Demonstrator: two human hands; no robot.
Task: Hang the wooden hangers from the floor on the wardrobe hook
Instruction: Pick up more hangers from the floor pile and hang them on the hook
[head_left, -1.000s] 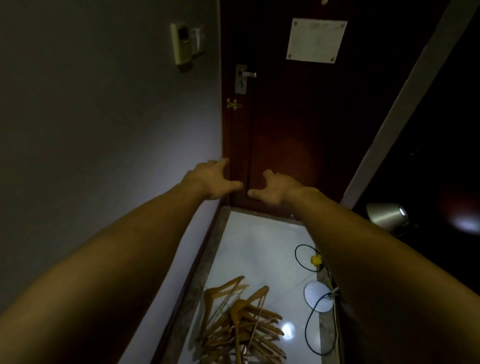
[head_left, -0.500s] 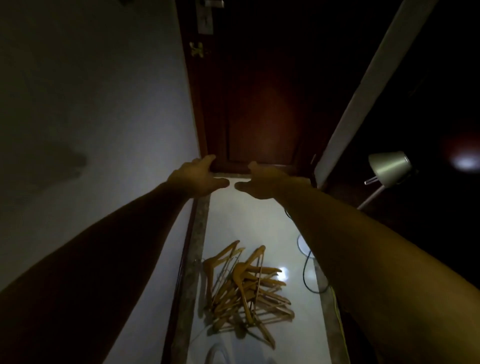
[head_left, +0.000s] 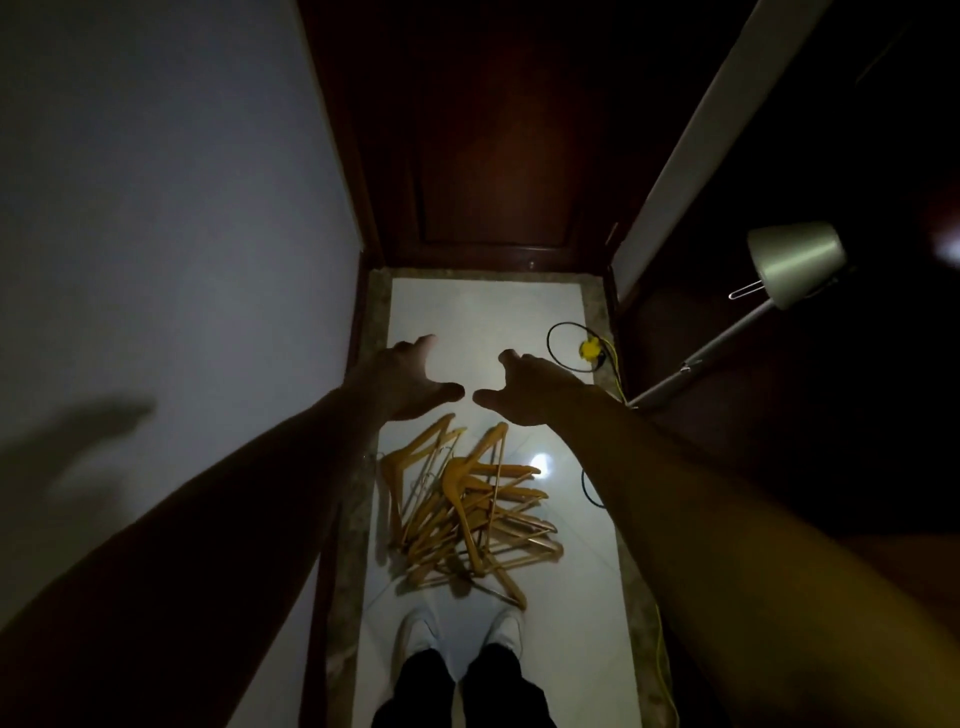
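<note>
A tangled pile of several wooden hangers (head_left: 467, 512) lies on the white tiled floor (head_left: 483, 317), just in front of my white shoes (head_left: 462, 631). My left hand (head_left: 405, 379) and my right hand (head_left: 524, 387) are stretched out side by side above the far edge of the pile, fingers spread, thumbs almost touching, holding nothing. Both hands hover in the air above the hangers without touching them. No wardrobe hook is in view.
A dark wooden door (head_left: 493, 145) closes the narrow corridor ahead. A grey wall (head_left: 171, 234) runs along the left. At right stand a floor lamp (head_left: 789, 265), a black cable loop with a yellow plug (head_left: 589, 349), and a dark opening.
The view has tilted down from the door handle to the floor. Both hands have lowered toward the hanger pile, and my shoes have come into view.
</note>
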